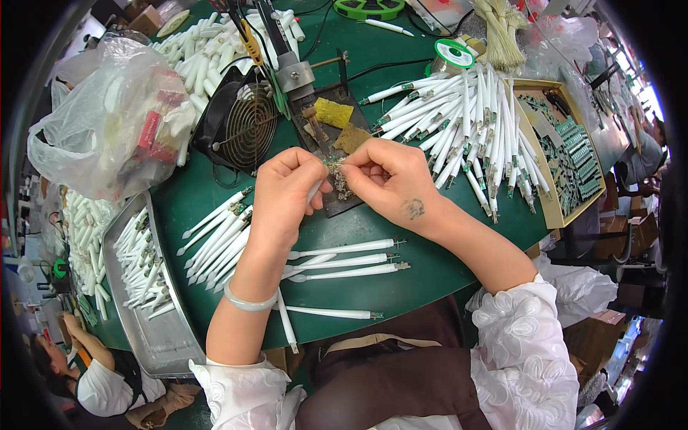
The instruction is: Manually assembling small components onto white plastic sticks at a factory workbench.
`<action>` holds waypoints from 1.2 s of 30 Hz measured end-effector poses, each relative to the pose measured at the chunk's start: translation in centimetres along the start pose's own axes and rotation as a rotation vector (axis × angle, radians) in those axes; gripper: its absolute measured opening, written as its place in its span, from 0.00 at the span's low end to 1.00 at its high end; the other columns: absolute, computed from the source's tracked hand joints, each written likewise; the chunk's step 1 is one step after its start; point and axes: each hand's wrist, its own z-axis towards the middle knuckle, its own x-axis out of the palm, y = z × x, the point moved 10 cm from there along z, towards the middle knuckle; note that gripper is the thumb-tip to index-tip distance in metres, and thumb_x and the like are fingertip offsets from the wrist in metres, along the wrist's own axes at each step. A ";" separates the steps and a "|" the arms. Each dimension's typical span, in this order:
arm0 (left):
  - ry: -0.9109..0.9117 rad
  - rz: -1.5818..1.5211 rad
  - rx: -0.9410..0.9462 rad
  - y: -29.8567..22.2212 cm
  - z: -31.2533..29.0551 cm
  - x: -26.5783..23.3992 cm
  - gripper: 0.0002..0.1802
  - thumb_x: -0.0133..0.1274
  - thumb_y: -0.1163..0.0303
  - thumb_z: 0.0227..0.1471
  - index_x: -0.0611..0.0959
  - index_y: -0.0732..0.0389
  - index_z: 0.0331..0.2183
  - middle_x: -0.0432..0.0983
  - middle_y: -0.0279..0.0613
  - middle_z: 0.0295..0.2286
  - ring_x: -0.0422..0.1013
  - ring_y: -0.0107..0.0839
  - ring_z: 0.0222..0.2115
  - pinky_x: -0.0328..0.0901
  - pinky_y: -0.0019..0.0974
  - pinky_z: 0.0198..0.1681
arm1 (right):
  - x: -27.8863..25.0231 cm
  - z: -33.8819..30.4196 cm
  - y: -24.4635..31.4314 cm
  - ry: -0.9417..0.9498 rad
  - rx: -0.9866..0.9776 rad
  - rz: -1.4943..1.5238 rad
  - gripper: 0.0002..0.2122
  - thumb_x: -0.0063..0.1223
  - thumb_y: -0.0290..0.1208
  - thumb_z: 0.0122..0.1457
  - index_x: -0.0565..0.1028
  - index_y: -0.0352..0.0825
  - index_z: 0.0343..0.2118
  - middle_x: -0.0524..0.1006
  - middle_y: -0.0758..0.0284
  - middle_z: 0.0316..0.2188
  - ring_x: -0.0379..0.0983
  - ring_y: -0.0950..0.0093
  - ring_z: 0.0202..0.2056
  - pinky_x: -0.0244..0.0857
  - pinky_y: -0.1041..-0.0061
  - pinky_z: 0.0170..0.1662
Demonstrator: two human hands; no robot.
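Observation:
Both my hands meet over the middle of the green table, just below a soldering iron [321,136] mounted in a clamp. My left hand [287,188] is closed in a pinch around a white plastic stick [315,188], mostly hidden by the fingers. Close beside it, the thumb and fingers of my right hand [390,183] pinch something too small to make out, next to the iron's tip. Nearest my left hand lies a bundle of white tapered sticks [222,247] with small circuit boards at their ends. More sticks [344,259] lie in front of my hands.
A black fan [247,122] stands left of the iron, with yellow sponge [333,112] to its right. Behind my right hand are a heap of white sticks [473,122], a solder spool [453,56] and a box of circuit boards [548,204]. A metal tray [168,344] sits left.

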 end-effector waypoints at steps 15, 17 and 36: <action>-0.002 -0.038 -0.054 0.6 -0.6 -0.7 0.05 0.51 0.73 0.45 0.75 0.60 0.20 0.72 0.36 0.16 0.63 0.18 0.12 0.53 0.22 0.14 | 0.1 -0.5 -2.0 0.120 0.277 0.223 0.04 0.51 0.25 0.58 0.69 0.31 0.29 0.68 0.77 0.21 0.61 0.91 0.20 0.56 0.89 0.22; -0.020 0.027 -0.038 0.4 -0.9 -0.8 0.04 0.51 0.74 0.45 0.75 0.61 0.21 0.72 0.36 0.16 0.63 0.17 0.12 0.53 0.22 0.14 | 0.2 -0.5 -1.9 0.145 0.308 0.225 0.05 0.51 0.26 0.58 0.69 0.31 0.29 0.67 0.77 0.21 0.61 0.91 0.21 0.56 0.89 0.23; -0.305 1.048 0.396 -3.9 -6.2 -8.3 0.10 0.53 0.80 0.44 0.80 0.69 0.33 0.73 0.50 0.29 0.70 0.44 0.30 0.64 0.39 0.36 | 1.6 -2.9 0.2 0.720 0.108 -0.317 0.09 0.59 0.31 0.44 0.72 0.33 0.24 0.65 0.68 0.13 0.65 0.70 0.17 0.59 0.73 0.23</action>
